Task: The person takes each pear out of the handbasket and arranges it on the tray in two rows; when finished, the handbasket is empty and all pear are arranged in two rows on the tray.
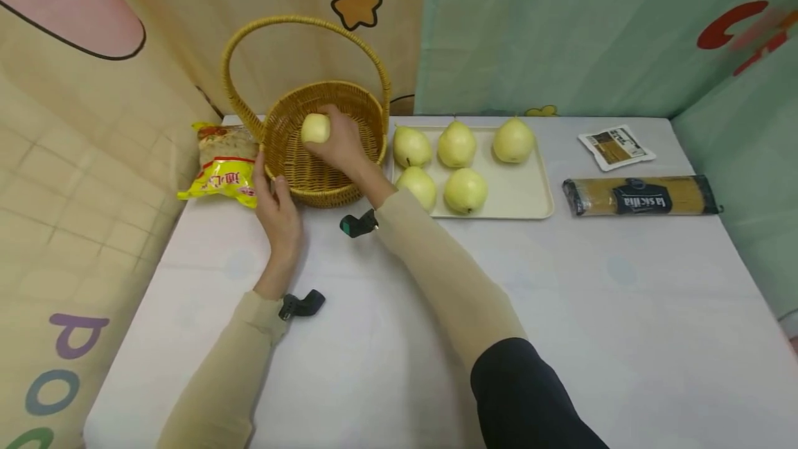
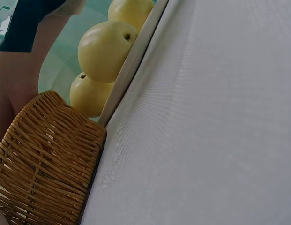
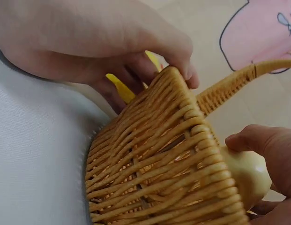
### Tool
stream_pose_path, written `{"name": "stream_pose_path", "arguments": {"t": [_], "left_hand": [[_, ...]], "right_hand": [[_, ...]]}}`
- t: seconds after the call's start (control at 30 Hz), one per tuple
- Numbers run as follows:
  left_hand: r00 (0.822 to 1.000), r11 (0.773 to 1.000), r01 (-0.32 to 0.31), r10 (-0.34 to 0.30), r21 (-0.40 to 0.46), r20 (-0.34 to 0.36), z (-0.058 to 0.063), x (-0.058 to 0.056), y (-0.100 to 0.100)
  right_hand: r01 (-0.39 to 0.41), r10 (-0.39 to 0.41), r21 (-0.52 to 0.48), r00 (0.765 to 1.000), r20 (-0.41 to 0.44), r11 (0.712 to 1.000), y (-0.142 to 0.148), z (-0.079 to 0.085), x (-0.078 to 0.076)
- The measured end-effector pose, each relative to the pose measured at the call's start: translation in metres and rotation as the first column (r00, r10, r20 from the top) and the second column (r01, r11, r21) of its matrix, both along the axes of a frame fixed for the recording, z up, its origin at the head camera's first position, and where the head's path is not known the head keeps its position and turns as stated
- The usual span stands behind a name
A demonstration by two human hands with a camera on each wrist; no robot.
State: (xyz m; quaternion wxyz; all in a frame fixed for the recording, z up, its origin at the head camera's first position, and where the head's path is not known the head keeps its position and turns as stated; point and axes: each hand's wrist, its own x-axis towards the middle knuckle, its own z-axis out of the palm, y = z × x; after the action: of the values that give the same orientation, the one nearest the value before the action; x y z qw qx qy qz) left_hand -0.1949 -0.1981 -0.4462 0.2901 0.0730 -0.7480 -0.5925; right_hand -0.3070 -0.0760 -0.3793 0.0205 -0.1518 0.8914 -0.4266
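My right hand [image 1: 343, 143] holds a pale yellow pear [image 1: 316, 128] inside the round wicker basket [image 1: 324, 197], above its woven floor. The right wrist view shows that pear [image 3: 250, 173] just behind the basket's rim, with the right thumb on it. At the basket's near left side, my left hand [image 1: 279, 217] grips the rim; in the right wrist view the left hand [image 3: 122, 40] has a digit over the edge and other fingers outside. Several pears [image 1: 466, 190] sit on a cream rectangular tray [image 1: 517, 192] right of the basket.
A yellow-and-red food packet [image 1: 227, 165] lies against the basket's left side. Beyond the tray are a small white sachet [image 1: 617, 147] and a long pack of spaghetti [image 1: 642, 196]. The basket's tall handle [image 1: 299, 19] arches above it. Fabric curtains [image 1: 548, 26] stand behind the white table [image 1: 374, 338].
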Motion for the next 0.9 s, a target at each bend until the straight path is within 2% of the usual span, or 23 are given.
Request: {"name": "stream_pose_path", "arguments": {"t": [0.2,0.33,0.5,0.73,0.9], "left_hand": [[1.000,1.000,-0.012,0.012,-0.025,-0.007,-0.008,-0.005,-0.002],[1.000,0.999,-0.019,0.019,-0.028,-0.003,-0.007,-0.003,-0.003],[1.000,1.000,-0.015,0.015,-0.020,-0.002,-0.007,-0.002,-0.003],[1.000,0.998,0.028,-0.028,0.048,0.001,0.027,0.018,0.014],[0.999,0.999,0.026,-0.025,0.034,-0.022,0.027,0.018,0.015]], "right_hand": [[0.010,-0.015,-0.061,0.997,-0.075,0.998,0.014,0.013,0.016],[0.040,-0.050,-0.135,0.996,-0.073,0.990,0.027,0.019,0.034],[0.080,-0.103,-0.246,0.991,-0.083,0.966,0.046,0.029,0.057],[0.060,-0.114,-0.313,0.981,-0.158,0.948,0.084,0.045,0.084],[0.052,-0.127,-0.336,0.970,-0.205,0.941,0.117,0.049,0.099]]}}
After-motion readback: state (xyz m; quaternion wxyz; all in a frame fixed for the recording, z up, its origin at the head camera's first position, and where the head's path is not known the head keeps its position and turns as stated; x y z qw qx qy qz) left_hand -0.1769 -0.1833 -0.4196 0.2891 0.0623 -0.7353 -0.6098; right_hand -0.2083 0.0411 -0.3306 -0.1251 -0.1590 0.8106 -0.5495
